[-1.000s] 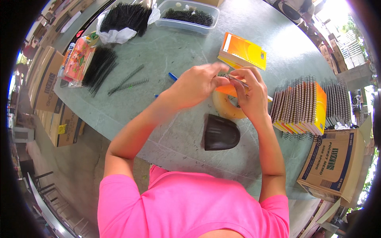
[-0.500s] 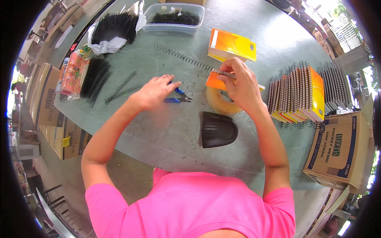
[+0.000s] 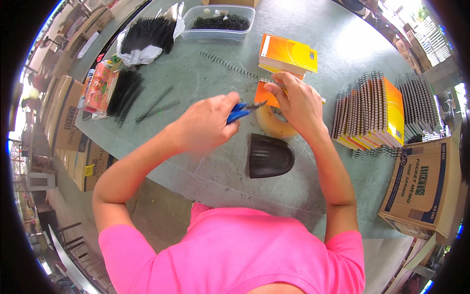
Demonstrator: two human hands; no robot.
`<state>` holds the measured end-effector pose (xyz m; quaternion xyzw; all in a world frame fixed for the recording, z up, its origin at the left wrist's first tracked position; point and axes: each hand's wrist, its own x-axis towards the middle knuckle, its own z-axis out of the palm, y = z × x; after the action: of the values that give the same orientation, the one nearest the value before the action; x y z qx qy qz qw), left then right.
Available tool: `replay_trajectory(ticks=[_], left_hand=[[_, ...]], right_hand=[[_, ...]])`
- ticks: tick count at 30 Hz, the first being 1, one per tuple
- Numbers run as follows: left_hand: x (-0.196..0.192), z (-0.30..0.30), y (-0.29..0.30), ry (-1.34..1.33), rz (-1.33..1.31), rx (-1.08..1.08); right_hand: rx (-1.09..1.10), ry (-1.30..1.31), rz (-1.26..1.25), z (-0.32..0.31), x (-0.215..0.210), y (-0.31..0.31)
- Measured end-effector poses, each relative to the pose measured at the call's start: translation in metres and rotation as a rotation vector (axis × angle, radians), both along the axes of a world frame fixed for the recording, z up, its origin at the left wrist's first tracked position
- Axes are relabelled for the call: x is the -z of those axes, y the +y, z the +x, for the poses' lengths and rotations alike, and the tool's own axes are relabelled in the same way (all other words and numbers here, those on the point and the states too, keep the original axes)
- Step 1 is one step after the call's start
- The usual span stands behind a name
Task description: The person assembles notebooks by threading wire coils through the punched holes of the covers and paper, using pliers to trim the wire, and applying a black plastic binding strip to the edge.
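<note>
My left hand [image 3: 208,120] is closed round blue-handled wire cutters [image 3: 238,113], whose jaws point right at the near edge of a small orange notebook [image 3: 262,96]. My right hand [image 3: 301,108] grips that notebook at its top edge; the thumb and fingers hide much of it. A long dark spiral coil [image 3: 227,64] runs from the notebook's bound edge out to the upper left. Beneath the notebook is a yellowish ring-shaped roll [image 3: 268,124], partly covered. Just nearer to me lies a dark, rounded block [image 3: 271,158].
Yellow-orange notebooks [image 3: 289,53] are stacked beyond my right hand. Spiral-bound notebooks [image 3: 364,115] stand at the right beside a cardboard box [image 3: 416,183]. Loose coils [image 3: 159,110], a bag of coils [image 3: 147,36] and a plastic tub [image 3: 218,36] occupy the left and far side. Wire scraps dot the table.
My left hand has picked up the wire cutters from the table and brought them right, up to the notebook. My right hand keeps its grip on the notebook.
</note>
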<state>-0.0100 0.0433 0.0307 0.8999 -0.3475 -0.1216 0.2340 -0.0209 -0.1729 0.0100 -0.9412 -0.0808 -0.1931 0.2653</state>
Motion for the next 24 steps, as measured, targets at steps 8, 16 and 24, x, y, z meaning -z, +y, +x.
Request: replay_trajectory(ticks=[8, 16, 24], left_hand=[[-0.030, 0.022, -0.026, -0.326, 0.294, -0.027], [-0.067, 0.028, -0.046, -0.219, 0.590, 0.034], [-0.078, 0.033, -0.055, -0.274, 0.683, 0.112]], right_hand=[[0.027, -0.065, 0.071, 0.000, 0.008, 0.004], [0.053, -0.101, 0.083, 0.002, 0.010, 0.005], [0.047, -0.117, 0.083, 0.003, 0.012, 0.005]])
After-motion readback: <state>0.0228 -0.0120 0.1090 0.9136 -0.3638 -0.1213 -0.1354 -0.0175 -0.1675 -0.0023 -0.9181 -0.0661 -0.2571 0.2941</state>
